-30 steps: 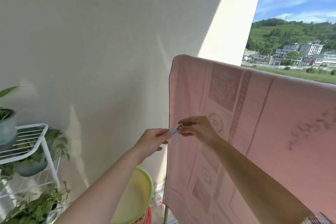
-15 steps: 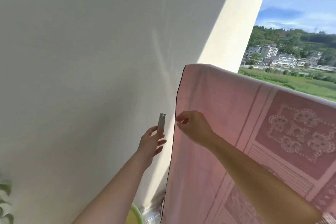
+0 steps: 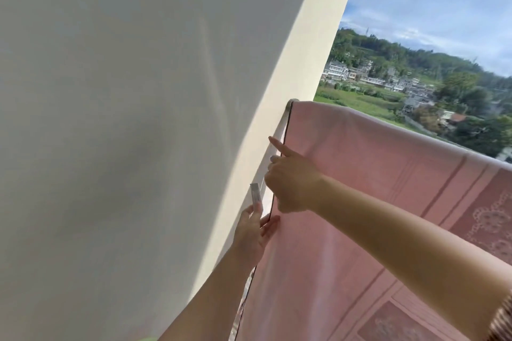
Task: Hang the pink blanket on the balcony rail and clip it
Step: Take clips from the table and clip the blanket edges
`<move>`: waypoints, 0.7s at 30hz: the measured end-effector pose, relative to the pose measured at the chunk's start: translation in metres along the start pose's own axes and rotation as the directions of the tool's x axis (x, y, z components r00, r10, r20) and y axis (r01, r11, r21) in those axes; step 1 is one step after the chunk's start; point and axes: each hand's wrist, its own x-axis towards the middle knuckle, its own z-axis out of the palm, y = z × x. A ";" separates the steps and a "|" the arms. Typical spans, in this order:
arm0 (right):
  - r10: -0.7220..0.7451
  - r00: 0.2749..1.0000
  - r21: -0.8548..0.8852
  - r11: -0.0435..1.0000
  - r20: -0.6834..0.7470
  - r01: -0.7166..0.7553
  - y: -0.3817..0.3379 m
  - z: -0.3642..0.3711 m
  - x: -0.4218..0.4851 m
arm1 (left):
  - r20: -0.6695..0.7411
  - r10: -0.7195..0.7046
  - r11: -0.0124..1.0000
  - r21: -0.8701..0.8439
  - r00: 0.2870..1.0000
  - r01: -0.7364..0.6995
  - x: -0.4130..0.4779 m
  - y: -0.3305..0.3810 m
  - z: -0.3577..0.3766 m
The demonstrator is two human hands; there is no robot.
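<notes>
At the rail's left end, beside the wall: the pink blanket hangs draped over the balcony rail, its near face falling toward the camera; its dark-piped left hem runs down just beside the cream wall; only a stub of bare rail shows past the hem.
Right hand: the right hand is at the hem, below the rail; its index finger is straight and points up along the edge; the other fingers are curled in; whether they pinch the cloth I cannot tell.
Left hand: the left hand is lower, at the same hem; thumb and forefinger grip a small pale clip, upright and apart from the rail; the remaining fingers lie straight against the blanket's edge.
Step in hand: the hanging looks done; the clipping is not yet done; the clip has to go up to the rail line.
Handling: soft, limp cloth, probably light to middling in weight; likely to slide on a smooth rail; wind on an open balcony could lift it; nothing here to break.
Where to take hold: at the top of the hem, where the cloth crosses the rail; press the cloth flat there so the clip bites cloth and rail together, not a loose fold.
Far right: hills, houses and sky beyond the rail.
</notes>
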 end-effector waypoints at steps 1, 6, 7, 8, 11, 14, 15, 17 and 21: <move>0.015 0.994 -0.047 0.999 0.111 -0.010 -0.001 -0.002 0.007 | -0.001 -0.022 1.000 -0.012 1.000 0.022 0.003 -0.001 -0.004; 0.186 0.846 -0.178 0.978 0.499 -0.111 -0.009 -0.003 0.040 | 0.021 -0.087 0.996 0.013 0.996 0.087 0.007 -0.002 -0.012; 0.224 0.805 -0.155 0.974 0.550 -0.165 -0.009 -0.002 0.045 | 0.032 -0.096 0.995 0.020 0.995 0.095 0.007 -0.001 -0.013; 0.242 0.774 -0.112 0.970 0.586 -0.218 -0.007 -0.001 0.049 | 0.044 -0.107 0.994 0.028 0.993 0.106 0.006 0.001 -0.013; 0.221 0.749 0.047 0.947 0.624 -0.318 -0.001 -0.003 0.053 | 0.083 -0.124 0.987 0.111 0.989 0.115 0.007 0.006 -0.017; 0.171 0.791 0.174 0.928 0.587 -0.330 0.004 -0.004 0.053 | 0.089 -0.068 0.963 0.265 0.994 0.042 0.011 0.011 -0.025; 0.159 0.813 0.213 0.921 0.561 -0.327 0.005 -0.003 0.053 | 0.093 -0.038 0.952 0.306 0.995 0.008 0.013 0.014 -0.029; 0.165 0.861 0.257 0.912 0.481 -0.319 0.009 -0.003 0.051 | 0.108 0.028 0.925 0.375 0.994 -0.067 0.016 0.021 -0.038; 0.176 0.924 0.323 0.901 0.341 -0.291 0.011 0.003 0.043 | 0.198 0.170 0.833 0.495 0.965 -0.248 0.019 0.036 -0.057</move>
